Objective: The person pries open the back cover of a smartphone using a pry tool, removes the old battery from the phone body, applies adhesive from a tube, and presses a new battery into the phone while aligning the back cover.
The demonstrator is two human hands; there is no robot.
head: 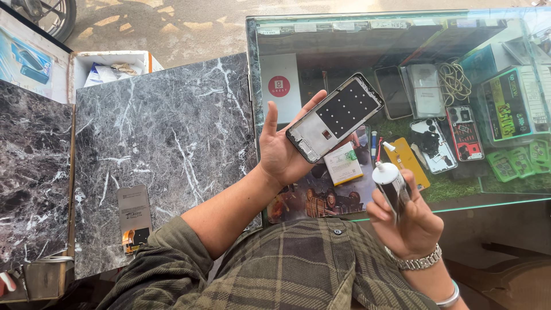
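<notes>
My left hand (282, 150) holds an opened phone frame (336, 116), tilted, with its inner side facing up over the glass counter (367, 23). My right hand (406, 221) grips a small glue tube (390, 185) with a white nozzle pointing up toward the frame; the nozzle stays a short way below and right of the frame, not touching it. A phone screen panel (134, 217) with a flex cable lies face down on the marble-patterned slab (166, 138) at the lower left.
Under the glass lie phone cases (433, 144), a yellow battery-like piece (406, 161), coiled cable (454, 80), green boxes (511, 103) and a white box (280, 86). A cardboard box (112, 66) sits at the back left. A second marble slab (31, 172) lies further left.
</notes>
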